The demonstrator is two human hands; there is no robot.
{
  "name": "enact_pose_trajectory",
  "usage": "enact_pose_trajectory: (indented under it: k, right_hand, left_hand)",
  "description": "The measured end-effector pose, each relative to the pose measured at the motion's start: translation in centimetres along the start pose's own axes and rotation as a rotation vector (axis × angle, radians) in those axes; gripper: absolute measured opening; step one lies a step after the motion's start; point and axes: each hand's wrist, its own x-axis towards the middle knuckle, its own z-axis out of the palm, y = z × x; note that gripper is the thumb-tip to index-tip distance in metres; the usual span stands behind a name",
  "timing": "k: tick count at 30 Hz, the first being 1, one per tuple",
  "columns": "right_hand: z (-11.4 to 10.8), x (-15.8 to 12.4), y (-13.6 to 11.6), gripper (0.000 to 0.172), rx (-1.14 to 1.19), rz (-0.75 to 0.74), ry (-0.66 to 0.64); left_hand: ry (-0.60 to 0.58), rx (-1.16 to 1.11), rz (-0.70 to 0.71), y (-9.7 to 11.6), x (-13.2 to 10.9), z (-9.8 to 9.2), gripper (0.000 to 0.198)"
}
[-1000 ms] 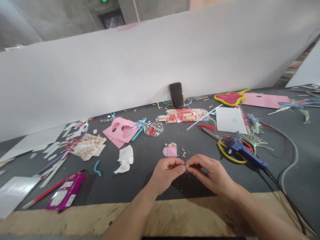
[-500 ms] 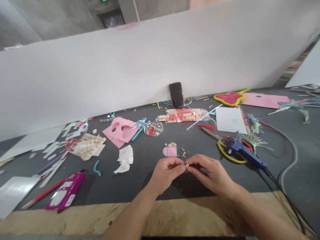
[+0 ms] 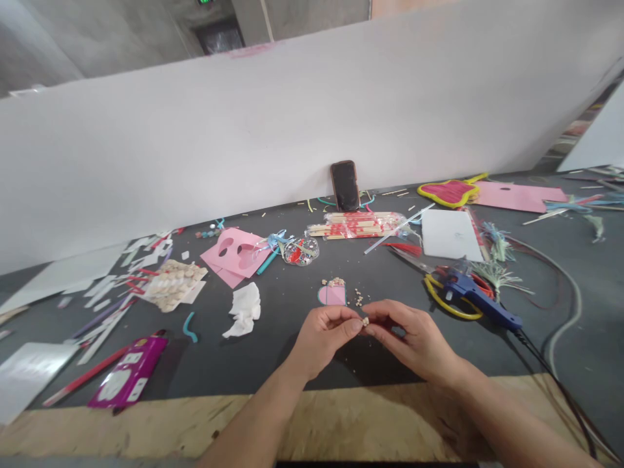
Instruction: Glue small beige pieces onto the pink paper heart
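Note:
Thumb and forefinger of my left hand (image 3: 327, 337) pinch a small pale beige lump (image 3: 365, 322); its exact kind is too small to tell. My right hand (image 3: 414, 338) has its thumb and forefinger closed at the other side of the same lump. Just beyond the fingers lies a small pink rounded card (image 3: 332, 296) with a teal edge and beige bits (image 3: 334, 282) along its far end. Several loose beige crumbs (image 3: 359, 298) are scattered to the right of that card.
A blue glue gun (image 3: 475, 299) and yellow-handled scissors (image 3: 451, 305) lie to the right, with a cable trailing forward. Crumpled tissue (image 3: 244, 311), pink cut-out sheets (image 3: 236, 257) and a purple packet (image 3: 130, 374) are leftward. A phone (image 3: 344, 186) leans on the white partition (image 3: 273, 130) behind wrapped sticks (image 3: 358, 225).
Both hands stay almost in place, still closed at the beige lump. The lump shows slightly more between the fingertips; the things on the table have not moved.

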Motion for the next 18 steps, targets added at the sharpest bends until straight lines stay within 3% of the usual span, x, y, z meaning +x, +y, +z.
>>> enact_pose_trajectory:
  k: [18]
  right_hand:
    - [-0.11, 0.03, 0.00, 0.009, -0.066, -0.049, -0.015]
  left_hand:
    - [-0.015, 0.000, -0.020, 0.37, -0.08, 0.23, 0.020]
